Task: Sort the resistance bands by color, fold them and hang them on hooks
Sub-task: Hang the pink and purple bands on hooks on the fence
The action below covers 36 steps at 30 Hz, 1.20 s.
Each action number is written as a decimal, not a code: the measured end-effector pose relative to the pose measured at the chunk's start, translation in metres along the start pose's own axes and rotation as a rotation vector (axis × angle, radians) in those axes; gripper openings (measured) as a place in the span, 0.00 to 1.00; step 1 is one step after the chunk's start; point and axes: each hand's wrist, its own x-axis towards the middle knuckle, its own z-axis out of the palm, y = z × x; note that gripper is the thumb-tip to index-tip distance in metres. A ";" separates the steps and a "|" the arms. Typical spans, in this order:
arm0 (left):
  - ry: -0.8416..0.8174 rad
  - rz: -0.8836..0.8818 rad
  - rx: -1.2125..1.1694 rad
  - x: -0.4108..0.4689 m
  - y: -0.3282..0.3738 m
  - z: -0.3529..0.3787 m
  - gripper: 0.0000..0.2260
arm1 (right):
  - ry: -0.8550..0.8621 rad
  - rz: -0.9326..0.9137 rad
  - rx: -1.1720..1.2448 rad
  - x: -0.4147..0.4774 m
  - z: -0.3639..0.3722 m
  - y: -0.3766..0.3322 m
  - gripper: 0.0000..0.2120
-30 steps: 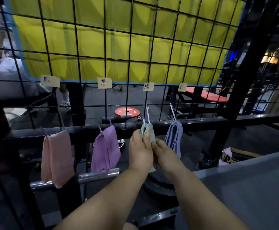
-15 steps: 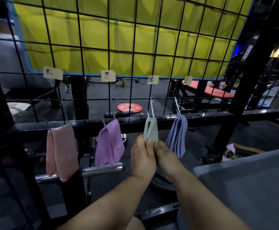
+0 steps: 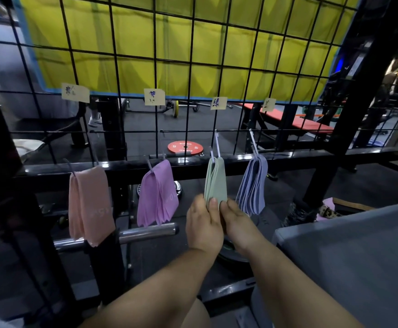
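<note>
four bundles of folded bands hang in a row from hooks on a black wire grid (image 3: 188, 67), each below a paper label.

- pink bands (image 3: 89, 204): far left, hanging longest, lower end in front of a chrome bar (image 3: 148, 232).
- purple bands (image 3: 157, 192): second from left, fanned out at the bottom.
- green bands (image 3: 215, 179): third from left, draped over a pale hook (image 3: 213, 155) under the label (image 3: 218, 103) with a green character.
- blue bands (image 3: 252, 185): far right, just beside the green bundle and not touching it.

left hand (image 3: 203, 224): raised to the lower end of the green bands, fingers curled behind the bundle, thumb pressed flat on its front face, so the bundle is pinched.

right hand (image 3: 237, 223): close against the left hand, at the same lower edge. its fingers are bent and appear to pinch the right corner of the green bundle, though the contact is partly hidden by the left thumb.

surroundings: a yellow sheet (image 3: 193, 43) hangs behind the upper grid. a red weight plate (image 3: 185, 147) lies on the dark floor beyond it, and a red padded bench (image 3: 311, 125) stands further back on the right. a grey surface (image 3: 347, 256) fills the lower right, beside the right forearm.
</note>
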 end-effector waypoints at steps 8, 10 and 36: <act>-0.045 -0.045 0.056 -0.008 -0.001 -0.003 0.09 | -0.006 0.008 0.020 -0.010 0.001 0.002 0.12; -0.067 -0.037 0.102 -0.012 -0.004 -0.005 0.09 | -0.012 0.019 -0.007 -0.012 0.000 0.007 0.12; -0.142 0.060 0.120 -0.029 -0.021 -0.011 0.19 | 0.046 -0.025 0.028 -0.021 -0.006 0.027 0.13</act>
